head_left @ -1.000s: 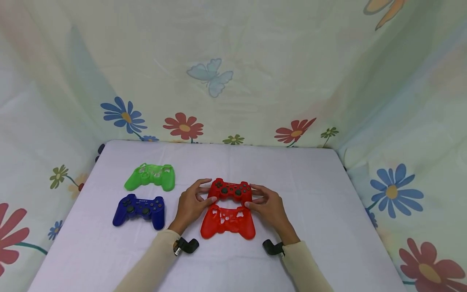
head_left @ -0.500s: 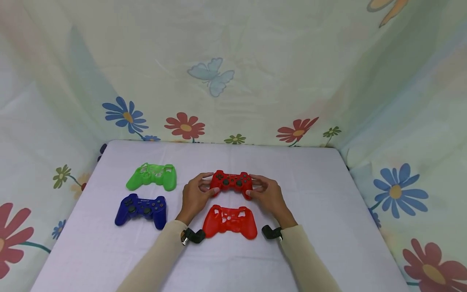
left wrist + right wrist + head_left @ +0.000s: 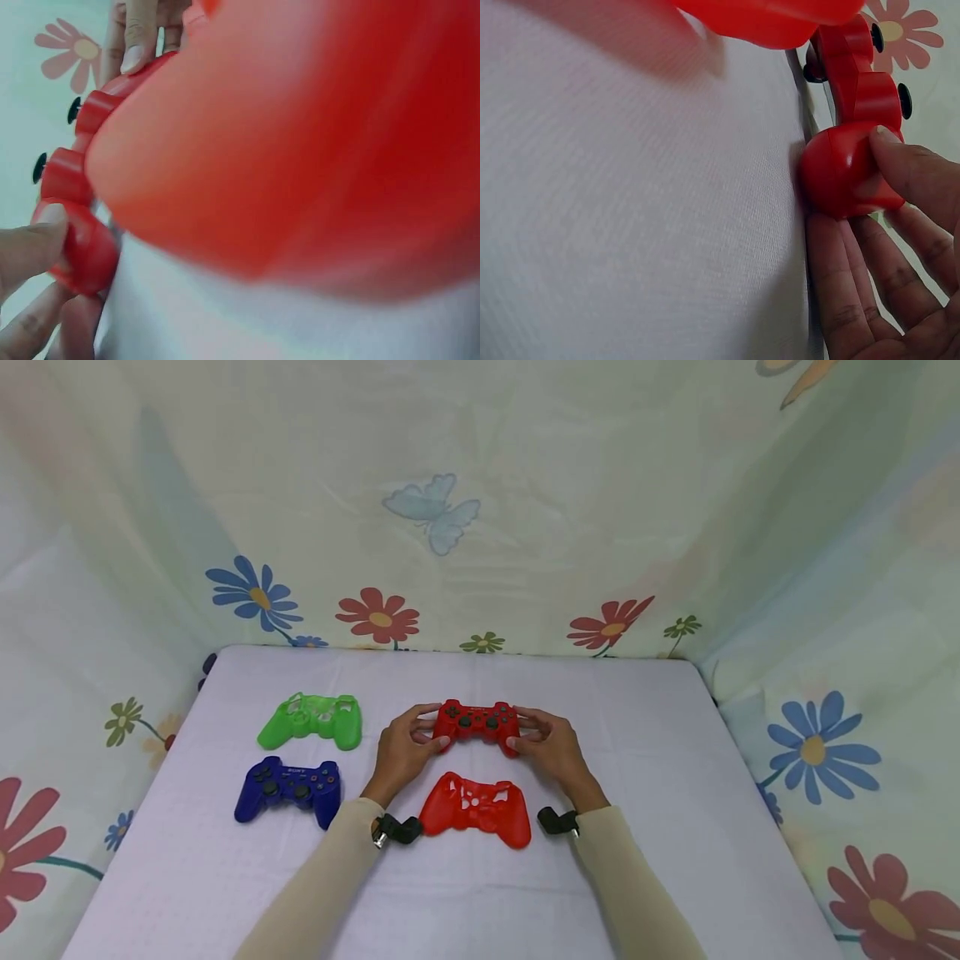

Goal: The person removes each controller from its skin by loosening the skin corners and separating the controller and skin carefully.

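Note:
A red game controller (image 3: pixel 477 720) is held between both hands, its buttons and sticks facing up. My left hand (image 3: pixel 401 750) grips its left handle, with the thumb on top and fingers at the outer side. On the opposite handle my right hand (image 3: pixel 553 752) has the same hold; in the right wrist view the thumb presses the red controller (image 3: pixel 851 169) and the fingers lie beneath and beside it. Nearer the person lies a red silicone controller cover (image 3: pixel 480 810) with cut-outs, which looms large and blurred as the red cover (image 3: pixel 285 142) in the left wrist view.
To the left lies a blue game controller (image 3: pixel 288 789), and behind it a green silicone cover (image 3: pixel 313 718). All of these are on a white-covered table (image 3: pixel 660 860). A flowered curtain (image 3: pixel 525 527) hangs behind and along both sides.
Both hands have carried the red controller away from the person, off its place against the red cover, leaving a gap between the two. The blue controller and green cover stay put.

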A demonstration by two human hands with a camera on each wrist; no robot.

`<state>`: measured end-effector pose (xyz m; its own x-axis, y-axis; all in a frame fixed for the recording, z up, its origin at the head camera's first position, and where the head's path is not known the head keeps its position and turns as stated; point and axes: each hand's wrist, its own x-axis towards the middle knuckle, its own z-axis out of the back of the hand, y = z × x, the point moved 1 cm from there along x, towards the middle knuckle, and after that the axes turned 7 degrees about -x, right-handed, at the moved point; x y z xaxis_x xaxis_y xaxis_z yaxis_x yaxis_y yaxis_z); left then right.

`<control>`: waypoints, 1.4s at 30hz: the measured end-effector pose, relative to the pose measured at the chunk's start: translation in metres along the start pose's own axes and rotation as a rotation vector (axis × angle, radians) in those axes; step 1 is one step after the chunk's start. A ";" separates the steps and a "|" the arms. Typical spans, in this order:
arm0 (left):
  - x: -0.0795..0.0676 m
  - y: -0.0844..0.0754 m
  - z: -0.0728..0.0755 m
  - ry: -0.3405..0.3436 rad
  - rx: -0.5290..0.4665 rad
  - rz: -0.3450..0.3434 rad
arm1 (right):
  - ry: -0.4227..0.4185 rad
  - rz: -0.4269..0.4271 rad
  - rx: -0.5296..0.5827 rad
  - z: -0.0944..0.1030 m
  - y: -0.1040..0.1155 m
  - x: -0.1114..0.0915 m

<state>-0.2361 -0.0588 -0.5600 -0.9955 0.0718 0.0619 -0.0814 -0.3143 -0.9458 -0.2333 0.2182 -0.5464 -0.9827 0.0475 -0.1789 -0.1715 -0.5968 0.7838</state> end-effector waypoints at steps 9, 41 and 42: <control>-0.033 -0.018 0.021 0.087 0.108 0.045 | -0.024 -0.005 -0.125 0.011 0.001 -0.048; -0.083 0.010 0.021 0.175 -0.157 0.001 | 0.008 -0.114 0.261 -0.013 -0.016 -0.091; -0.084 0.010 0.020 0.144 -0.149 -0.004 | 0.004 -0.120 0.258 -0.014 -0.016 -0.091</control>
<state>-0.1544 -0.0864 -0.5685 -0.9771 0.2108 0.0300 -0.0670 -0.1708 -0.9830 -0.1397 0.2125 -0.5508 -0.9542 0.1024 -0.2811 -0.2990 -0.3639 0.8822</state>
